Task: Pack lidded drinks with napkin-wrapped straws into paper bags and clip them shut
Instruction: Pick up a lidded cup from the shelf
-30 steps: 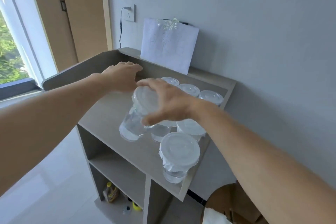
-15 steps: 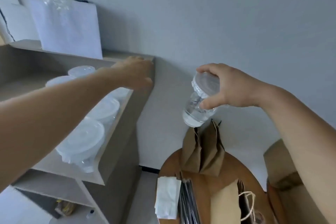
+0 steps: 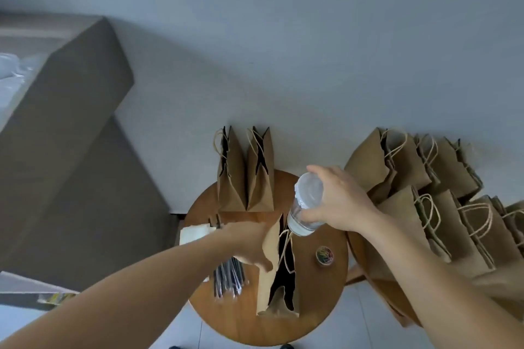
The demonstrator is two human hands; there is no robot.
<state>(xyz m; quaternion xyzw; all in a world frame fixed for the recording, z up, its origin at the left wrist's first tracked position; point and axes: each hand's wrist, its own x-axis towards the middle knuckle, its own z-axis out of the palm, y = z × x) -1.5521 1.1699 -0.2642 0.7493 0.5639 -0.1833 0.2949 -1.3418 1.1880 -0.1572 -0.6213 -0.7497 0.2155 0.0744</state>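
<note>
My right hand (image 3: pixel 340 201) grips a clear lidded cup (image 3: pixel 306 207) by its top and holds it in the air just above the mouth of an open brown paper bag (image 3: pixel 279 272) that stands on the round wooden table (image 3: pixel 317 300). My left hand (image 3: pixel 249 244) holds the left edge of that bag's opening, thumb on the paper. Dark wrapped straws (image 3: pixel 229 278) lie on the table under my left forearm. White napkins (image 3: pixel 195 232) lie at the table's left edge. A small cup of coloured clips (image 3: pixel 324 255) stands right of the bag.
Two more open paper bags (image 3: pixel 245 178) stand at the back of the table against the wall. Several paper bags (image 3: pixel 442 207) are stacked on a second surface at the right. The grey shelf unit (image 3: pixel 71 127) with more cups is at the left.
My right hand carried the cup from the shelf over to the table and down above the open bag. My left hand left the shelf and took hold of the bag's edge.
</note>
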